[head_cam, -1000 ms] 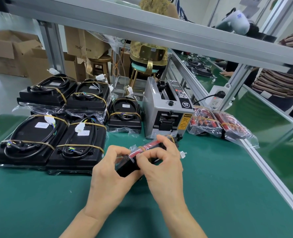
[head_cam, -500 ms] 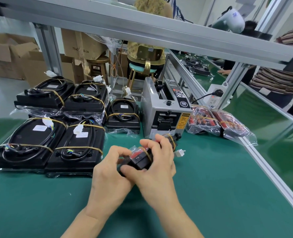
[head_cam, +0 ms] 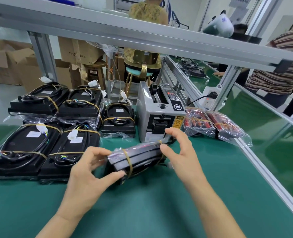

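Spread wider than before, our left hand [head_cam: 89,176] and right hand [head_cam: 181,152] each clamp one end of the banded black unit [head_cam: 138,157].

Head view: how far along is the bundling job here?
Done: at least five black units with cords banded on top sit at the left of the table. In hand: a bagged black unit with a yellow band round it, gripped by the left hand and pinched at its far end by the right hand. Left, probably: two bagged red packs beside the grey machine, untouched.
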A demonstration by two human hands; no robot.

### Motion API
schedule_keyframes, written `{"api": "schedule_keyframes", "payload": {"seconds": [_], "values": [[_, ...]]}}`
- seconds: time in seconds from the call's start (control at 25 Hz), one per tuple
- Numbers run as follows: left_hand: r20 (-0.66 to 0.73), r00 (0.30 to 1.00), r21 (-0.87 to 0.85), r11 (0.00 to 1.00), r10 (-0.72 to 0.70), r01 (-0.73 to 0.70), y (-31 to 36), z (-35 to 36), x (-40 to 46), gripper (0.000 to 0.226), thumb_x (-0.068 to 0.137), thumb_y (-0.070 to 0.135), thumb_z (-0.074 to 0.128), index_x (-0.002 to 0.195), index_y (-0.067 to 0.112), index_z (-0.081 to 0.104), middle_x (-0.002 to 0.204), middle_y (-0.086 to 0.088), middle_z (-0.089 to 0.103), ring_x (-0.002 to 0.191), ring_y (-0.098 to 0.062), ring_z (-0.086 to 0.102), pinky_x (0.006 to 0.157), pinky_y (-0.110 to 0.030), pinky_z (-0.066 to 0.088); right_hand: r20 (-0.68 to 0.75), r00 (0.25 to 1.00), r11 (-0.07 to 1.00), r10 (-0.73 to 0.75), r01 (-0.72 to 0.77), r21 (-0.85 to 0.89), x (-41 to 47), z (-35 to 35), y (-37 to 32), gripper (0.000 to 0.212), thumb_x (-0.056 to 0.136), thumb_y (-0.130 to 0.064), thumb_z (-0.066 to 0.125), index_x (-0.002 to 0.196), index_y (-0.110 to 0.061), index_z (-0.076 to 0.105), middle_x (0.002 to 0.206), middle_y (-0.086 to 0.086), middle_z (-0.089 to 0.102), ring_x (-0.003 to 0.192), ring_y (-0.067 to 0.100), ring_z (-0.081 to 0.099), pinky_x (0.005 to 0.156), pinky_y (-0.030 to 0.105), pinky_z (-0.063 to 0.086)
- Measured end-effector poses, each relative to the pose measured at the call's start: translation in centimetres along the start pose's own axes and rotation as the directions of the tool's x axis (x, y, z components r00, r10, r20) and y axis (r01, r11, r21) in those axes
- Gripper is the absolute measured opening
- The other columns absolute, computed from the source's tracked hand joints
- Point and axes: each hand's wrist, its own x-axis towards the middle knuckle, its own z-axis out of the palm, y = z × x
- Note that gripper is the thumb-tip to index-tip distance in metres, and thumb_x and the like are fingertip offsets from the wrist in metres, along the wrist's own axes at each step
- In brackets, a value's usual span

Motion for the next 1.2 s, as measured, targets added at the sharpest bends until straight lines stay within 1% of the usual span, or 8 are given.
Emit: {"api": "schedule_keyframes", "payload": {"seconds": [0.12, 0.28, 0.36, 0.48, 0.6, 0.8, 0.96, 1.2], "values": [[0.087, 0.996, -0.061, 0.998, -0.018, 0.023, -0.5, -1.5, 0.8, 0.055, 0.049, 0.016, 0.090, 0.095, 0.030, 0.062, 0.100, 0.005, 0.070, 0.098, -0.007, 0.065, 0.089, -0.011, 0.046, 0.284, 0.958, 0.998, -0.048, 0.034, 0.053, 1.1, -1.6, 1.3, 0.047, 0.088, -0.016, 0.066, 0.129, -0.038, 0.053, 0.138, -0.027, 0.045, 0.126, -0.019, 0.034, 0.105, 0.004, 0.023], [0.136, 0.988, 0.012, 0.997, -0.079, 0.078, 0.4, -1.8, 1.3, 0.059, 0.050, 0.019, 0.094, 0.096, 0.034, 0.060, 0.107, 0.010, 0.067, 0.109, -0.008, 0.060, 0.097, -0.012, 0.042, 0.350, 0.936, 0.987, -0.045, -0.013, 0.161, 2.7, -1.1, 1.5, 0.020, 0.090, -0.013, 0.065, 0.102, -0.028, 0.069, 0.090, -0.026, 0.067, 0.087, -0.012, 0.058, 0.080, 0.006, 0.039], [0.100, 0.992, 0.240, 0.966, 0.071, -0.093, 1.8, -1.5, 1.5, 0.053, 0.061, 0.026, 0.082, 0.107, 0.037, 0.056, 0.124, 0.015, 0.057, 0.122, -0.006, 0.050, 0.105, -0.016, 0.033, 0.344, 0.939, 0.987, -0.033, -0.023, 0.159, 3.1, -1.0, 1.5, 0.017, 0.088, -0.012, 0.068, 0.091, -0.029, 0.071, 0.072, -0.025, 0.065, 0.072, -0.009, 0.057, 0.072, 0.007, 0.039], [0.309, 0.872, 0.541, 0.683, 0.381, -0.490, 4.1, 0.8, 2.2, 0.051, 0.072, 0.034, 0.061, 0.121, 0.024, 0.057, 0.136, 0.004, 0.048, 0.131, -0.016, 0.040, 0.112, -0.036, 0.024, 0.362, 0.932, 0.977, -0.017, -0.061, 0.203, 3.5, -1.1, 1.3, 0.015, 0.086, -0.011, 0.069, 0.084, -0.025, 0.073, 0.072, -0.016, 0.066, 0.070, -0.001, 0.057, 0.071, 0.010, 0.042], [0.522, 0.783, 0.617, 0.483, 0.340, -0.621, 5.0, 3.7, 3.0, 0.037, 0.077, 0.031, 0.069, 0.112, 0.021, 0.066, 0.121, -0.001, 0.062, 0.115, -0.027, 0.057, 0.104, -0.043, 0.035, 0.363, 0.932, 0.971, 0.009, -0.095, 0.219, 3.8, -1.2, 0.8, 0.013, 0.085, -0.008, 0.069, 0.078, -0.018, 0.074, 0.074, -0.007, 0.069, 0.071, 0.002, 0.058, 0.072, 0.011, 0.044], [0.545, 0.826, 0.658, 0.538, 0.142, -0.527, 5.2, 4.1, 3.8, 0.044, 0.075, 0.047, 0.069, 0.116, 0.028, 0.067, 0.103, 0.013, 0.068, 0.082, -0.017, 0.068, 0.065, -0.032, 0.052, 0.373, 0.927, 0.995, 0.047, -0.077, 0.066, 4.9, -0.3, 0.2, 0.021, 0.089, -0.014, 0.064, 0.069, -0.022, 0.066, 0.072, -0.006, 0.063, 0.072, 0.006, 0.053, 0.075, 0.023, 0.044], [0.531, 0.846, 0.705, 0.532, 0.040, -0.468, 5.1, 4.1, 4.1, 0.062, 0.079, 0.056, 0.062, 0.137, 0.043, 0.043, 0.124, 0.023, 0.054, 0.109, -0.007, 0.059, 0.082, -0.026, 0.045, 0.086, 0.982, 0.975, 0.167, -0.178, 0.134, 5.7, 0.8, 1.6, 0.024, 0.088, -0.014, 0.062, 0.066, -0.023, 0.064, 0.071, -0.011, 0.062, 0.074, 0.008, 0.054, 0.078, 0.026, 0.044], [0.485, 0.873, 0.716, 0.549, 0.052, -0.430, 4.5, 4.5, 4.1, 0.064, 0.084, 0.060, 0.052, 0.142, 0.045, 0.031, 0.134, 0.028, 0.044, 0.122, -0.001, 0.047, 0.088, -0.021, 0.039, -0.185, 0.873, 0.824, 0.451, -0.328, 0.462, 8.0, 1.7, 2.3, 0.020, 0.088, -0.016, 0.066, 0.071, -0.026, 0.067, 0.093, -0.003, 0.070, 0.091, 0.016, 0.060, 0.089, 0.031, 0.046]]}}
